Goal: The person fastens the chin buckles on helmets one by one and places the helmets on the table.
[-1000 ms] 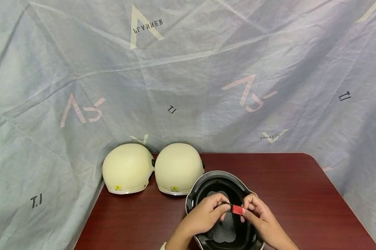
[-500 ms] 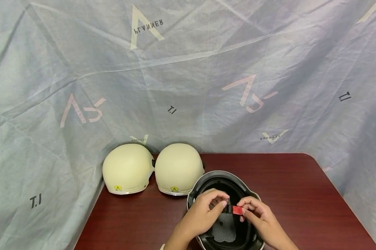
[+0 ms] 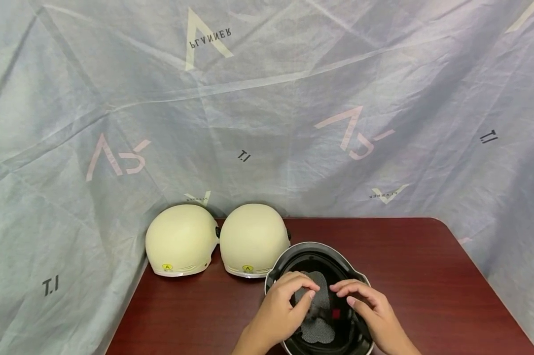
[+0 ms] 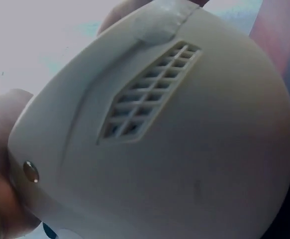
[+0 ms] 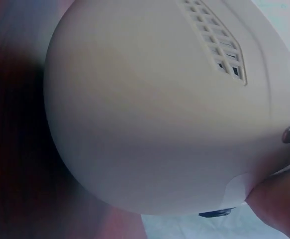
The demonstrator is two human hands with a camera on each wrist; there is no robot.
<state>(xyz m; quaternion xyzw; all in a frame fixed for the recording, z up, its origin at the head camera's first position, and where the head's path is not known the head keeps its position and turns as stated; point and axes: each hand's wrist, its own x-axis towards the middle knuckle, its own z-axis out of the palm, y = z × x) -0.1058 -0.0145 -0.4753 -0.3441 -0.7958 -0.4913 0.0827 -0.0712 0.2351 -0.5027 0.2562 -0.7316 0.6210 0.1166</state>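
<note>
An upside-down helmet (image 3: 310, 248) lies on the table with its black inside and grey mesh lining (image 3: 317, 331) facing up. Down inside it shows the red buckle (image 3: 336, 313) of the chin strap, below both hands. Over the left part of the opening is my left hand (image 3: 279, 309), fingers loosely bent and holding nothing. My right hand (image 3: 376, 311) hovers over the right part, its thumb and fingers apart around nothing. Both wrist views show the helmet's cream shell (image 4: 199, 129) from the side, with a slatted vent (image 5: 219, 42) and a rivet.
Two more cream helmets (image 3: 182, 239) stand dome-up side by side at the table's back left, each with a yellow sticker (image 3: 247, 268). The dark red table (image 3: 426, 276) ends at a grey printed cloth (image 3: 267, 98) behind and on both sides.
Earlier both hands held the joined buckle above the helmet. The left hand let go first, then the right, and the buckle dropped into the helmet. The helmet itself has hardly moved.
</note>
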